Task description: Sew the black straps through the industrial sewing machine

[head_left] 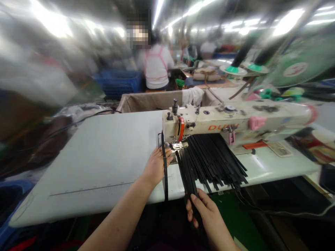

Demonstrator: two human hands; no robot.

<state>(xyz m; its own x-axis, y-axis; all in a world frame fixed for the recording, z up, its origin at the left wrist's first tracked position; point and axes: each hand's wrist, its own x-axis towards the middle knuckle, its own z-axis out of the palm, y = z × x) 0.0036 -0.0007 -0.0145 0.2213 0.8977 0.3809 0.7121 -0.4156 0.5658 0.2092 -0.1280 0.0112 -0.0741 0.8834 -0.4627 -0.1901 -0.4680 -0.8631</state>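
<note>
My left hand (156, 164) lies on the white sewing table beside the needle area of a sewing machine (204, 122), fingers stretched toward the metal needle plate (178, 145). A narrow black strap (165, 177) runs down over its fingers to the table's front edge. My right hand (205, 209) is closed at that edge, thumb on top, around the lower ends of a few black strips (186, 170). The strips' upper ends reach up toward the presser foot. Right of them, a fanned pile of black strips (214, 160) lies under the machine's arm.
A ruler scale (91, 188) marks the white tabletop (115, 146) on the left. Behind the table stands a fabric-lined bin (151, 101) with a white cloth over its rim. Thread cones (237, 62) and a green fan (295, 66) rise at right. A person (157, 66) is farther back.
</note>
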